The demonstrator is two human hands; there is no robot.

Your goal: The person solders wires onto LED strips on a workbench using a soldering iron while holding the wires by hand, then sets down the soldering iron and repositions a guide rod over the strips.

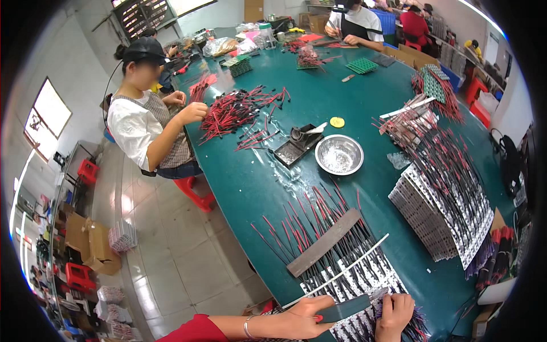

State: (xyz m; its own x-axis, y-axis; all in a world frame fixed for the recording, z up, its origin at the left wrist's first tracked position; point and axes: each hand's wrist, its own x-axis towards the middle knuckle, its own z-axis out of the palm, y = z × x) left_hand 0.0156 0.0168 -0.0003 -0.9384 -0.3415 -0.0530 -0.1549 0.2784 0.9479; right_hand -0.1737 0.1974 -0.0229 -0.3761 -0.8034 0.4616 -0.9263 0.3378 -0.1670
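Note:
My left hand [303,320] comes in from the lower left, with a red sleeve and a bracelet, and is closed round a flat, dark grey-green tool [345,308] with a bit of red by the fingers. The tool's far end reaches close to my right hand [394,316]. My right hand's fingers are curled over the wires; what they grip is hidden. Under both hands lies a white perforated board [359,279] with rows of black and red wires [302,219]. A brown flat bar [323,242] and a thin pale strip [345,268] lie across these wires.
Ahead stand a metal bowl [339,155] and a black tray [295,147]; a yellow disc [337,122] lies nearby. To the right rises a stack of white boards [424,208] with wires. A co-worker [149,108] sits at the left by a red wire pile [236,109]; another [358,25] works across.

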